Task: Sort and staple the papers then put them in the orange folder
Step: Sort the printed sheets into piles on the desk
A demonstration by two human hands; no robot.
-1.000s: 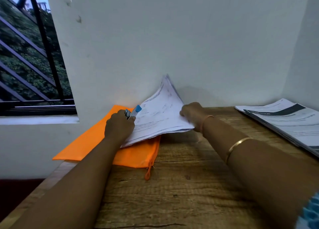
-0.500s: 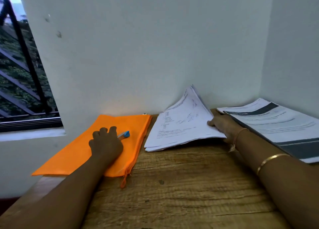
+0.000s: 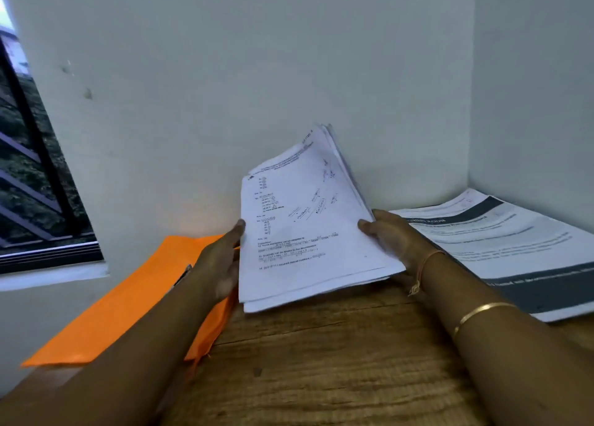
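Head: white printed papers (image 3: 305,233) fanned, tilted, between left hand (image 3: 221,260), right hand (image 3: 393,237).

Corner walls (image 3: 289,56) close behind papers (image 3: 305,233), apparently

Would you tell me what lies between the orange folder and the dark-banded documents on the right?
In the head view, a stack of printed papers, which the right hand grips and the left hand touches.
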